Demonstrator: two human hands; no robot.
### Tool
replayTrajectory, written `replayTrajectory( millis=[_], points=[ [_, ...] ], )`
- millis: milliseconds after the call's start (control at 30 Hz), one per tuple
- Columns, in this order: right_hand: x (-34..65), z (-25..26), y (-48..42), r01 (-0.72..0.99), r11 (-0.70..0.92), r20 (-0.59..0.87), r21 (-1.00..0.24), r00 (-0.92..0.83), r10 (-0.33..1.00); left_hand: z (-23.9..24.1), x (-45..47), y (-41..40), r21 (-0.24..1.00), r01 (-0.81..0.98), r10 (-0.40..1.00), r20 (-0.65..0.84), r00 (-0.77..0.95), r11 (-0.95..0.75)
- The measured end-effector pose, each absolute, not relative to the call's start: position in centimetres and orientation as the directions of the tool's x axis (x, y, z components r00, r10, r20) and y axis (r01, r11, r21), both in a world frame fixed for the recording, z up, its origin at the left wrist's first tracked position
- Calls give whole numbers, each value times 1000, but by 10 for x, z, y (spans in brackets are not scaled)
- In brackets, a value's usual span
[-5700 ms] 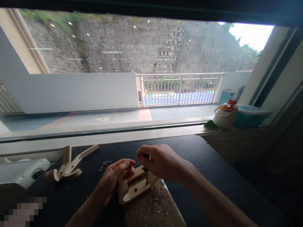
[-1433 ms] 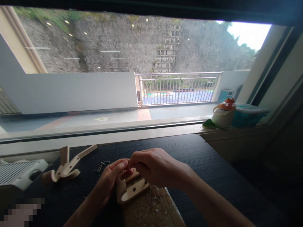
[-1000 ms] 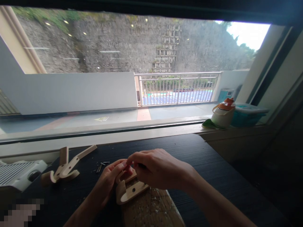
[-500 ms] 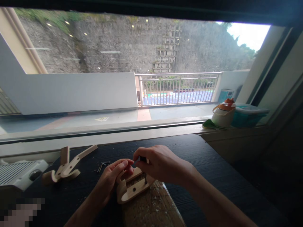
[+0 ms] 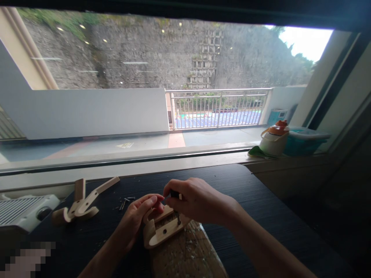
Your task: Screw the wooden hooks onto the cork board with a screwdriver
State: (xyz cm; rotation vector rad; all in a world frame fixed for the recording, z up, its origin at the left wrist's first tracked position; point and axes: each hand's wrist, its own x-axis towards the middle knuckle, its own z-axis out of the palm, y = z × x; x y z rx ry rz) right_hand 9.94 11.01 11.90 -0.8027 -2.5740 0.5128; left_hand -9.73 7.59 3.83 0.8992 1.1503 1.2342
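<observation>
My right hand is closed around the dark handle of a screwdriver. The metal shaft points down at a pale curved wooden piece, near one end of its flat strip; a dark round hole shows beside it. That piece lies tilted on a worn wooden block. At its far left side, my left hand is closed with thumb and finger pinched, other fingertips against the wood. Its fingertips nearly meet those of my right hand. What sits under the shaft's tip is too small to make out.
Several loose screws lie on the black table to the left. Beyond them are more curved wooden pieces and a white slatted appliance. On the sill stand a bottle with an orange lid and a teal box.
Almost nothing differs. Both hands, the screwdriver and the wooden piece keep their places; the view has shifted very slightly.
</observation>
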Motion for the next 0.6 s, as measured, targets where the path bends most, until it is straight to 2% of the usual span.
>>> replayTrajectory(
  millis=[133, 367, 600],
  points=[
    [96, 117, 110, 481, 761, 267, -436, -738, 620, 38, -97, 76, 960, -236, 985, -168, -44, 153],
    [96, 118, 108, 456, 802, 271, -385, -775, 571, 38, -97, 75, 956, -247, 985, -170, -20, 160],
    [96, 115, 113, 516, 762, 295, -391, -714, 635, 41, -95, 76, 960, -233, 986, -165, -31, 154]
  ],
)
